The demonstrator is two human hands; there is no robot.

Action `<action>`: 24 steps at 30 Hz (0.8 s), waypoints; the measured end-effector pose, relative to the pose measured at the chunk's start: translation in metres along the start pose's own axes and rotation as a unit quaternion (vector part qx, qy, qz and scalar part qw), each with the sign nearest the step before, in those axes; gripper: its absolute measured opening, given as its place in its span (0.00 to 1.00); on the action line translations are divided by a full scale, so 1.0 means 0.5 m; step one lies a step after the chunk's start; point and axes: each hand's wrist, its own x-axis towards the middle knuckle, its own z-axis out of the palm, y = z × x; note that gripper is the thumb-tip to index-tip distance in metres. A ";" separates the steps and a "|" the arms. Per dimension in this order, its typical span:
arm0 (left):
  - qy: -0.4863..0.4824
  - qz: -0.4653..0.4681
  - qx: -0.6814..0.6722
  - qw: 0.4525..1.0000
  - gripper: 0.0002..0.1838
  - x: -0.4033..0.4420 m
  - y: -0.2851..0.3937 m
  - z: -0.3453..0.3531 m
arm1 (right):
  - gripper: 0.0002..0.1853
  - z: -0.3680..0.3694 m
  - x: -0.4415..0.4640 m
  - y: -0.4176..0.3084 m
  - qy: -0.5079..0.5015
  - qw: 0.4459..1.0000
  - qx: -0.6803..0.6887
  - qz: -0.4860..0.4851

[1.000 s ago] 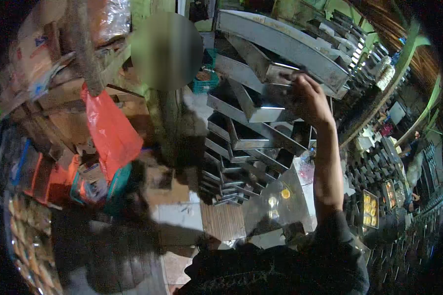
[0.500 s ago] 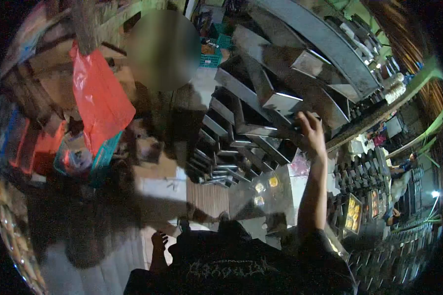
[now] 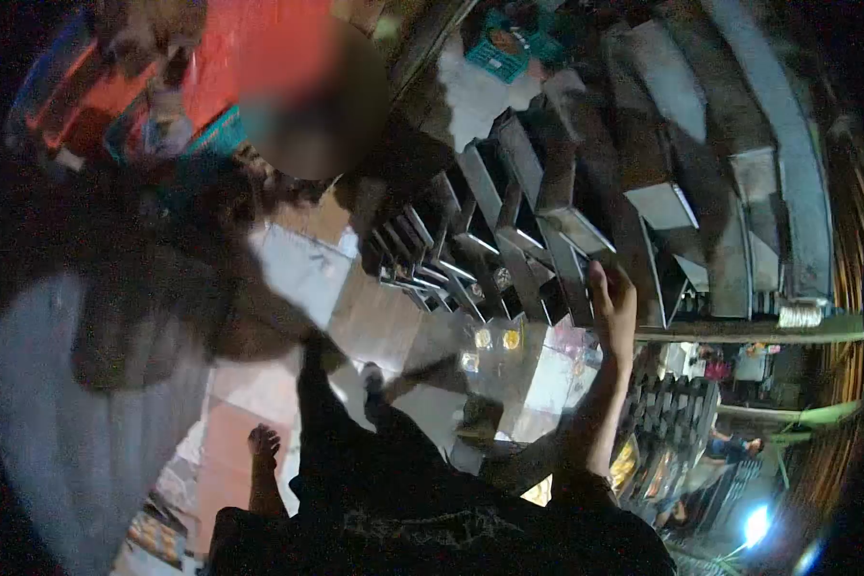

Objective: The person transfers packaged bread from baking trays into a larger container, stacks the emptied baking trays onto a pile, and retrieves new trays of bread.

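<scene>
My right hand [image 3: 616, 305] is raised against a tall stack of dark metal trays [image 3: 576, 228], its fingers curled at the edge of one. The trays lie crosswise on each other, leaving gaps between them. How far the fingers reach around the edge is hard to see. Low at my side hangs my left hand [image 3: 264, 442], with its fingers loosely bent and apart and nothing in them.
Beyond the stack stand green crates [image 3: 497, 60]. A red plastic bag [image 3: 223, 48] is at upper left, above another green crate [image 3: 223, 132]. More stacked trays [image 3: 672, 408] and a bright lamp [image 3: 756, 525] are at right. Yellow items [image 3: 512, 339] show near the floor tiles.
My view has turned, so the stack sits farther right and the red bag farther up. My right hand stays at the trays. My left hand appears farther left, still empty.
</scene>
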 end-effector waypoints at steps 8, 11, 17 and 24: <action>0.100 0.118 0.156 0.976 0.09 -0.078 -0.252 -0.017 | 0.21 0.070 -0.088 0.147 0.025 0.996 0.077 0.034; 0.081 0.102 0.343 0.930 0.18 -0.008 -0.306 0.020 | 0.14 0.060 -0.099 0.199 -0.089 0.972 -0.217 0.027; 0.114 -0.050 0.748 0.652 0.49 0.044 -0.398 0.197 | 0.14 0.162 -0.053 0.168 -0.144 0.986 -0.087 -0.008; 0.188 0.038 0.817 0.543 0.43 0.167 -0.448 0.146 | 0.16 0.229 -0.021 0.267 -0.153 0.979 -0.072 -0.114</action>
